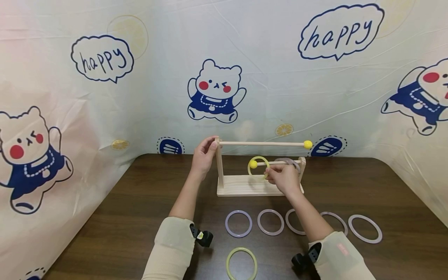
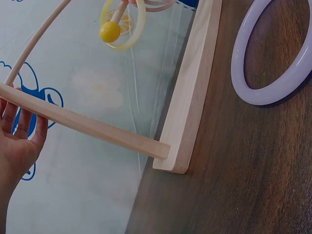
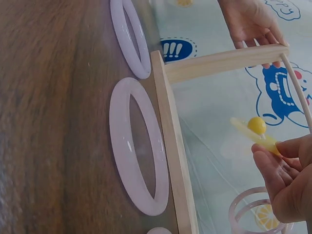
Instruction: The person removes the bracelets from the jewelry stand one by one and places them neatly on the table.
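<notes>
The left hand [image 1: 204, 158] grips the wooden rack [image 1: 252, 186] by its upright post [image 1: 219, 167]. The right hand [image 1: 286, 178] pinches a yellow ring [image 1: 259, 158] around the lower rod [image 1: 272, 163], near the yellow ball [image 1: 253, 164].

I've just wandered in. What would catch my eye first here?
Probably the right hand, pinching a yellow ring by the yellow ball on the lower rod of a wooden stand, whose left upright the left hand holds. Next, five pale purple rings lie in a row on the dark table. Behind, cartoon bears decorate the backdrop.
</notes>
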Demonstrator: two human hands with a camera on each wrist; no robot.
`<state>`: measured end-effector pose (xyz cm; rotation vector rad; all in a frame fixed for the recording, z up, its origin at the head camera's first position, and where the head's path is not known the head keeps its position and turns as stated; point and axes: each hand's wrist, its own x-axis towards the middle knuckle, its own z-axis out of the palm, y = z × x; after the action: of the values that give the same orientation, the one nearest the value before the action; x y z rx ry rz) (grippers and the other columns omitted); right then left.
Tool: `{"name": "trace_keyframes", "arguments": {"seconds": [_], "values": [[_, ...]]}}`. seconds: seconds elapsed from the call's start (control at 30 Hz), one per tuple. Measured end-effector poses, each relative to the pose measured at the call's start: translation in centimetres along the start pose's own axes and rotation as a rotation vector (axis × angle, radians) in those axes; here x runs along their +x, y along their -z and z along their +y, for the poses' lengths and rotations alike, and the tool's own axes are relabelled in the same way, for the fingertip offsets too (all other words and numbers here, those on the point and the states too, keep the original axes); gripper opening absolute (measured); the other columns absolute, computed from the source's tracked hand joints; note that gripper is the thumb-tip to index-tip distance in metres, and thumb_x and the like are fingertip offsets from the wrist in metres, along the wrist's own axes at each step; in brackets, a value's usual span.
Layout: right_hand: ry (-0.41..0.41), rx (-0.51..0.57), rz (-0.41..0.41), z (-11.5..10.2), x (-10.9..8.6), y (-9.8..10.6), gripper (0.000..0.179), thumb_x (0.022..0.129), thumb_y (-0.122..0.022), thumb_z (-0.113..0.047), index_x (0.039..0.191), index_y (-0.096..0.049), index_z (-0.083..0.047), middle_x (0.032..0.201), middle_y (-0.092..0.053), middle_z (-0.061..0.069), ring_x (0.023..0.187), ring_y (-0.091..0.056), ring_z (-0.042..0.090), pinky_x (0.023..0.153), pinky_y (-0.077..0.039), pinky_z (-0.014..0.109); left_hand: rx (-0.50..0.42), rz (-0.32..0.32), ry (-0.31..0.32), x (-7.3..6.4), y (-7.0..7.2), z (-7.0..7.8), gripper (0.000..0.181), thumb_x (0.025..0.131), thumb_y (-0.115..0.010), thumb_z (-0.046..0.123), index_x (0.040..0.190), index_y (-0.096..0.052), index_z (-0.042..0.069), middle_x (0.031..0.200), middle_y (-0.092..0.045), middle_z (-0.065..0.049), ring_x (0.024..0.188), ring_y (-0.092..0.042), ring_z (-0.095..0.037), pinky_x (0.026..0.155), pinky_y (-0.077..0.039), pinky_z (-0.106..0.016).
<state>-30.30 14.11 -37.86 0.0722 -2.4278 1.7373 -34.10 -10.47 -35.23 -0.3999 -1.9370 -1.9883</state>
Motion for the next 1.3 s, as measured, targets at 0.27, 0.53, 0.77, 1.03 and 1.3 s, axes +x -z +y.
{"name": "trace_keyframes", "arguments": {"seconds": [0.27,0.53,0.77,1.03,1.3], "values": [[-0.026,0.105,-0.030,0.0,0.1,-0.2,0.020,0.090,-0.057,0.000,0.101,-0.062,0.016,0.085,-0.067,0.022,0.062,-0.065,0.011,0.060,-0.053,0.024,-0.003,0.002,-0.018,0.0,0.0,0.0,0.027,0.096,-0.051,0.011,0.118,-0.055,-0.005,0.101,-0.062,-0.007,0.087,-0.060,-0.009,0.075,-0.047,-0.024],[-0.061,0.157,-0.063,-0.4,-0.2,0.0,0.021,0.090,-0.057,-0.001,0.102,-0.062,0.015,0.086,-0.068,0.021,0.063,-0.066,0.011,0.061,-0.053,0.024,0.002,0.006,-0.020,0.0,-0.1,0.0,0.028,0.095,-0.051,0.011,0.118,-0.055,-0.005,0.099,-0.062,-0.005,0.087,-0.060,-0.009,0.075,-0.047,-0.024],[-0.104,0.254,-0.137,-1.4,-1.0,0.4,0.023,0.091,-0.056,0.000,0.105,-0.059,0.018,0.083,-0.068,0.015,0.063,-0.064,0.008,0.062,-0.053,0.023,0.006,0.003,0.002,0.0,0.0,0.0,0.030,0.096,-0.051,0.013,0.119,-0.055,-0.005,0.100,-0.061,-0.006,0.088,-0.059,-0.010,0.077,-0.046,-0.024],[-0.137,0.319,-0.215,-1.6,-1.8,0.6,0.026,0.092,-0.054,0.000,0.109,-0.056,0.019,0.084,-0.068,0.012,0.064,-0.064,0.008,0.064,-0.053,0.023,0.014,0.001,0.011,0.0,0.0,0.0,0.030,0.096,-0.051,0.014,0.120,-0.055,-0.004,0.103,-0.060,-0.011,0.090,-0.059,-0.013,0.079,-0.047,-0.026],[-0.113,0.347,-0.255,-1.7,-2.7,1.0,0.027,0.092,-0.052,0.001,0.109,-0.052,0.022,0.077,-0.066,0.007,0.064,-0.063,0.008,0.064,-0.053,0.023,0.012,0.000,0.005,0.0,0.0,0.0,0.030,0.096,-0.051,0.014,0.120,-0.055,-0.003,0.103,-0.060,-0.011,0.096,-0.060,-0.024,0.082,-0.048,-0.029]]}}
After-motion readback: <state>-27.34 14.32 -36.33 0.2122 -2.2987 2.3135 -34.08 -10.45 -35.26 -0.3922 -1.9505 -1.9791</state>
